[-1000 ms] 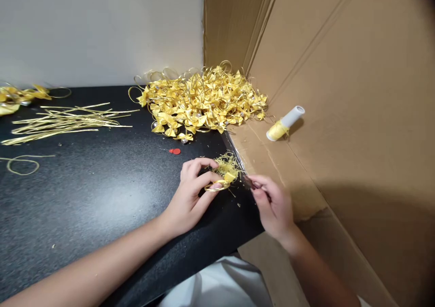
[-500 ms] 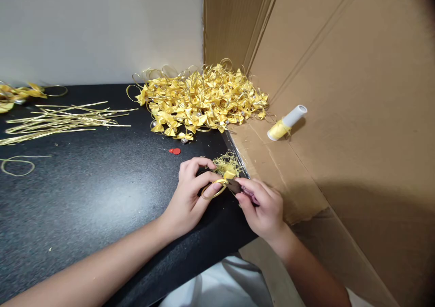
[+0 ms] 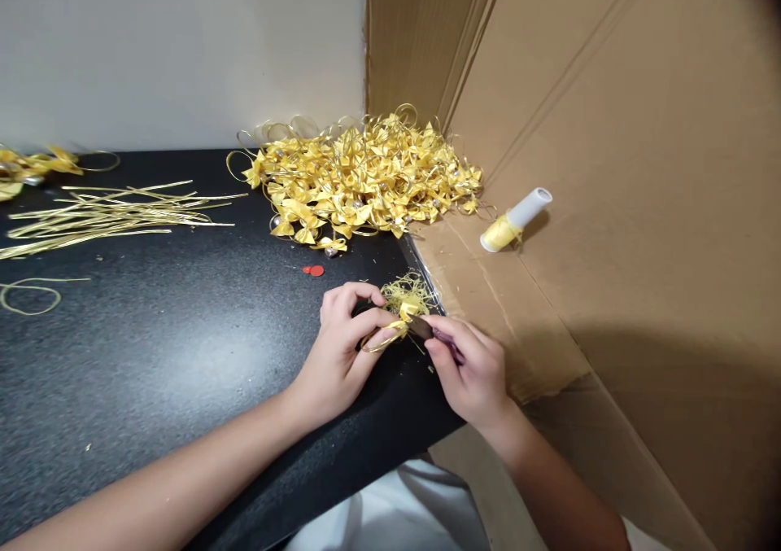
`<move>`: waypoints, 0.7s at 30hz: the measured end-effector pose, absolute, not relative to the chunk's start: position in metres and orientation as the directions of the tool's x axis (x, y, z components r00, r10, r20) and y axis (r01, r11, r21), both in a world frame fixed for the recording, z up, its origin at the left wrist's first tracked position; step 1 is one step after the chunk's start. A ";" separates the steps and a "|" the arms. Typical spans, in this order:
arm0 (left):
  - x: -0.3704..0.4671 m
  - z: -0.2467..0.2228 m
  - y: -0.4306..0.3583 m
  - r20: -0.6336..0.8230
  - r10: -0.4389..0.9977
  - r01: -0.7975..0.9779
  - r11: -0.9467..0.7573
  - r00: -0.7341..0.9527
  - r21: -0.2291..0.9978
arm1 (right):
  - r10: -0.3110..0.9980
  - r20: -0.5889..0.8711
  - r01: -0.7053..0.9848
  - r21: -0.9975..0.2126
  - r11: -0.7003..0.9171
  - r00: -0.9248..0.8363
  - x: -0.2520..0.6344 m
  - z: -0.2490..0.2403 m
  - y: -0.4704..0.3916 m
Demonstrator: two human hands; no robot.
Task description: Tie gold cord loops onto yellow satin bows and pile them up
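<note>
Fingers of left hand (image 3: 342,347) pinched a bow (image 3: 390,333), steadying it w/ right hand (image 3: 467,368) gripping scissors (image 3: 421,327) at its thread.

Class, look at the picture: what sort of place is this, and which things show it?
Probably a home craft bench: a pile of yellow bows, cut gold strips and a thread spool lie on a black table walled by cardboard.
</note>
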State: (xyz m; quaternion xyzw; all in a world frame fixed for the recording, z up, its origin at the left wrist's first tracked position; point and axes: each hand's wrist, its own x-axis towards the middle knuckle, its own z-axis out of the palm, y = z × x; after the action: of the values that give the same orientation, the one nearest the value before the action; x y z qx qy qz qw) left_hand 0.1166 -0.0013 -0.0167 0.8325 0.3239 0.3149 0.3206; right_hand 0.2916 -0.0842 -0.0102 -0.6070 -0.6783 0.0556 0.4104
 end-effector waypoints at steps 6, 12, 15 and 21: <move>0.117 -0.016 -0.002 0.289 0.742 0.347 -0.573 0.605 0.743 | 0.874 0.474 0.790 -0.574 0.216 0.106 0.292 -0.011 -0.083; 0.118 -0.016 -0.002 0.261 0.751 0.362 -0.553 0.606 0.750 | 0.869 0.478 0.793 -0.577 0.196 0.132 0.291 -0.012 -0.084; 0.118 -0.016 -0.002 0.233 0.762 0.377 -0.531 0.605 0.758 | 0.873 0.457 0.786 -0.598 0.159 0.171 0.291 -0.014 -0.084; 0.119 -0.014 -0.002 0.209 0.773 0.377 -0.502 0.599 0.779 | 0.853 0.365 0.792 -0.605 -0.087 0.372 0.323 -0.018 -0.089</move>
State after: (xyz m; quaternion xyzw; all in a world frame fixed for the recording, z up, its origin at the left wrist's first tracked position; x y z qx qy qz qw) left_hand 0.1188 -0.0017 -0.0141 0.8203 0.3505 0.2790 0.3556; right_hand 0.3233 -0.0887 -0.0177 -0.7360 -0.5589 0.0406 0.3799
